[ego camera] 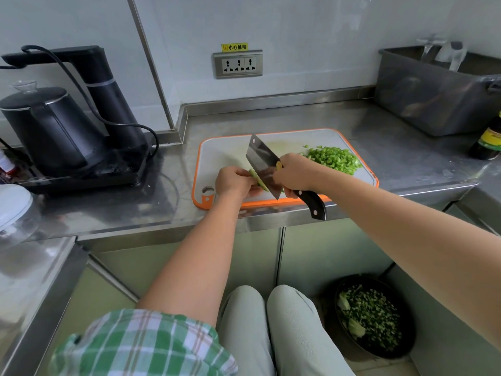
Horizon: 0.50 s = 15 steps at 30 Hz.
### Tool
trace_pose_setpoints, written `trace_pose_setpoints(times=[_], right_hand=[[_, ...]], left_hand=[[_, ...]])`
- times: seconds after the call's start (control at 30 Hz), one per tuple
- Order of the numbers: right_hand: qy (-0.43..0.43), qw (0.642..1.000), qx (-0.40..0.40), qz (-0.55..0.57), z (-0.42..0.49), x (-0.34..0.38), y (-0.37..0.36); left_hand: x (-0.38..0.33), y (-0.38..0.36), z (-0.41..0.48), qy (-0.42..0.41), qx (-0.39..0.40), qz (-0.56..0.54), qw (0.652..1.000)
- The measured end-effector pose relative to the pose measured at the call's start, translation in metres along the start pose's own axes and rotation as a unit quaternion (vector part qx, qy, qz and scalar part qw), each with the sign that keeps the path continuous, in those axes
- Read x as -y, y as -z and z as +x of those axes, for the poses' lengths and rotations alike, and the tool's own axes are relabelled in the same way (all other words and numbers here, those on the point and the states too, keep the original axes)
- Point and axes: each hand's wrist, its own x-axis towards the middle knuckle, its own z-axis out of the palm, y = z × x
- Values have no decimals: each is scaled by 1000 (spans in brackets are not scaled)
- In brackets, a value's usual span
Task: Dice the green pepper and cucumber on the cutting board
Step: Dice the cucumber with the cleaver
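Note:
A white cutting board [225, 153] with an orange rim lies on the steel counter. A heap of diced green pepper [334, 159] sits on its right part. My right hand [294, 172] grips a cleaver [261, 161] where the black handle meets the blade, and the blade tilts down onto the board's front. My left hand [234, 181] holds a pale green cucumber piece [257, 181] against the board, right beside the blade. Most of the cucumber is hidden by my fingers and the blade.
A black kettle [46, 128] and water dispenser on a tray stand at the left. A steel tub [433, 96] and a dark sauce bottle [488, 139] stand at the right. A black bin [375, 316] of chopped greens sits on the floor.

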Motion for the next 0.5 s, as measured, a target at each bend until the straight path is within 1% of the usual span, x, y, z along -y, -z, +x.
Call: trace_pose_setpoints(times=[0.03,0.17,0.3,0.43,0.5], right_hand=[[1,1000,0,-8,-1,0,-2],[-3,999,2,-44,-3,-1,-5],[2,1000,-12,-13,-4,-3,1],[5,999,0,-32,-5,1,0],[7,1000,0,-21,-5,1,-1]], left_hand=[[-1,1,-2,-4,-1,9,1000],[-4,0,-8,-7,12,-17,1000],[1,-2,-2,-8,-13,0,1000],[-1,-3,-7,-8,-12,-6,1000],[-2,-4,-11,-21,-29,6,999]])
